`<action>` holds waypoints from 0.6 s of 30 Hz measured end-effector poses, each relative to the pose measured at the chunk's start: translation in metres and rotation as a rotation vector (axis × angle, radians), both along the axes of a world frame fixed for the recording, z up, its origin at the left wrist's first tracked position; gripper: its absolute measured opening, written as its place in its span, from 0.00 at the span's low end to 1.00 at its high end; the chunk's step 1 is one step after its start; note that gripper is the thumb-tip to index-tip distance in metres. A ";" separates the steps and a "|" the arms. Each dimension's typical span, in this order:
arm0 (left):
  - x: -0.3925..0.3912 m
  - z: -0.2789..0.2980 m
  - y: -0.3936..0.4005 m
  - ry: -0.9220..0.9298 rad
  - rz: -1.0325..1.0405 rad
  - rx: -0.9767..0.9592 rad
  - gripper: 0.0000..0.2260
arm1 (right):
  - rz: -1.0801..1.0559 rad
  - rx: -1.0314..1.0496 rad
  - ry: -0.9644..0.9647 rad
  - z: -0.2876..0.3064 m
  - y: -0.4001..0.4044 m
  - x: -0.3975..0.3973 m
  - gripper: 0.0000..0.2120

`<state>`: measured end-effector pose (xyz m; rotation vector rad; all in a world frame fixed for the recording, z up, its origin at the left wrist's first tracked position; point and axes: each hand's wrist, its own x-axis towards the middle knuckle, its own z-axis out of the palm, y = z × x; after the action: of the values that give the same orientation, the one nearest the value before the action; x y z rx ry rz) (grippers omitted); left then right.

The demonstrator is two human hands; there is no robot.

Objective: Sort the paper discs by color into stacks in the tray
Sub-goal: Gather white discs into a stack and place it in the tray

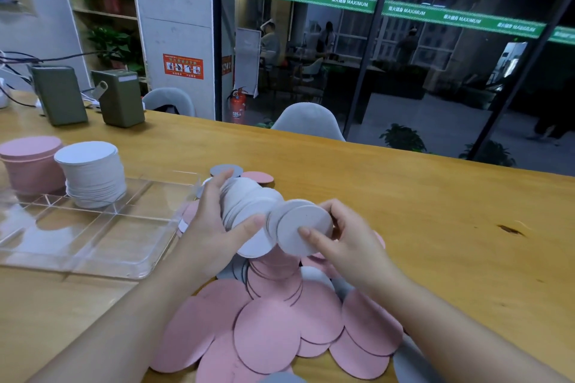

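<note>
The step in hand looks like gathering: the left hand [214, 227] has its fingers [249, 224] and thumb curled round a fanned bundle of white round paper discs [245, 205], held above the tabletop, while the right hand [345, 242] pinches one more white paper disc [303, 232] by its edge, just beside the bundle and seemingly about to be added to it. Beneath both hands lies a loose heap of pink round paper discs [273, 323], with a few grey ones showing at its edges.

In the clear plastic compartment tray [102, 258] to the left, a tall stack of white discs [93, 177] stands in a far compartment, with a pink stack [31, 165] next to it; whether that pink stack sits inside the tray I cannot tell. The next move likely calls for squaring the bundle and carrying it left to that white stack, keeping the loose sheets from slipping.

The wooden tabletop [404, 196] also carries two olive-green boxes [118, 96] with cables at the far left. Beyond are grey chairs, a red fire extinguisher [238, 106] and a glass wall onto a dim room.
</note>
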<state>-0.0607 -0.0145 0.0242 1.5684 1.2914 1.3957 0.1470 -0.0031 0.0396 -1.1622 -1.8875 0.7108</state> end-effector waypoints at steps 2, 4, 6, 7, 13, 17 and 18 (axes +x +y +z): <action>0.007 0.001 -0.005 0.040 -0.073 0.002 0.29 | -0.014 0.015 -0.058 -0.006 -0.005 -0.001 0.08; 0.010 0.002 -0.008 0.088 -0.167 -0.002 0.30 | -0.002 0.021 -0.112 -0.010 -0.009 -0.003 0.10; 0.009 0.002 -0.008 0.166 -0.198 -0.016 0.36 | 0.000 0.012 -0.113 -0.011 -0.013 -0.005 0.12; 0.007 0.002 -0.008 0.203 -0.207 -0.013 0.37 | 0.001 0.007 -0.098 -0.011 -0.015 -0.006 0.13; 0.006 -0.001 -0.008 0.381 -0.212 0.030 0.36 | -0.062 -0.145 0.022 -0.008 -0.016 0.000 0.14; 0.005 0.005 -0.014 0.276 -0.107 0.079 0.33 | -0.167 -0.143 -0.304 -0.008 -0.014 0.017 0.11; 0.003 0.008 -0.015 0.258 -0.070 0.095 0.34 | -0.170 -0.146 -0.407 -0.008 -0.016 0.019 0.11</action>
<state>-0.0576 -0.0297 0.0323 1.8892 1.3180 1.2585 0.1660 -0.0193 0.0312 -1.6386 -2.0562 0.5549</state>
